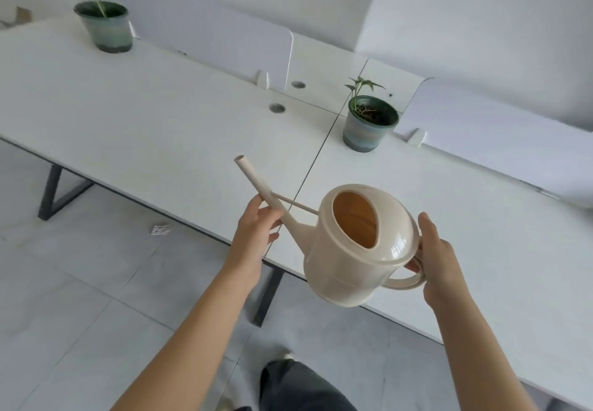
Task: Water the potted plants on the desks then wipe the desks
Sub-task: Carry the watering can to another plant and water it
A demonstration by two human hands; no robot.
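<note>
A cream plastic watering can hangs in the air over the front edge of the white desks. My right hand grips its loop handle at the right. My left hand holds the long spout, which points up and to the left. A green glazed pot with a small leafy plant stands on the right desk beyond the can. A second potted plant of the same kind stands at the far left of the left desk.
White divider panels run along the back of the desks. Two round cable holes sit near the seam between the desks. Black metal legs hold the desks over a grey tiled floor, where a crumpled paper scrap lies.
</note>
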